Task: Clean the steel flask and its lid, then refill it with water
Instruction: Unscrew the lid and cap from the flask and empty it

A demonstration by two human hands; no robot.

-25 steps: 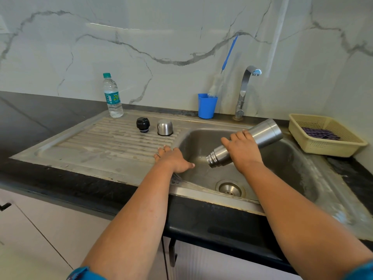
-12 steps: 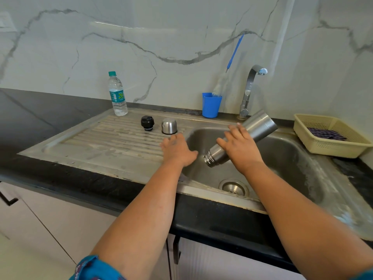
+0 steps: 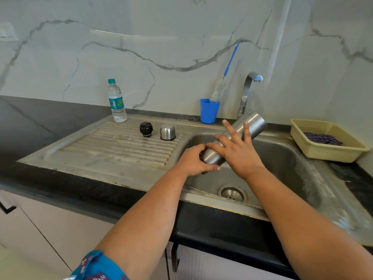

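Blue cup [image 3: 209, 111] holding brush [image 3: 231, 61] beside tap [image 3: 247, 91]; yellow basket [image 3: 331, 152] right, cloth [image 3: 323, 138] inside.

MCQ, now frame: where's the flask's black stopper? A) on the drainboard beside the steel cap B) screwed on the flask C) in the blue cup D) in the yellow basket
A: the black stopper stands on the drainboard just left of the steel cap, apart from the steel flask, which is held over the sink.

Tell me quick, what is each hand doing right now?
Left hand: grips the mouth end of the steel flask.
Right hand: open, fingers spread against the flask.
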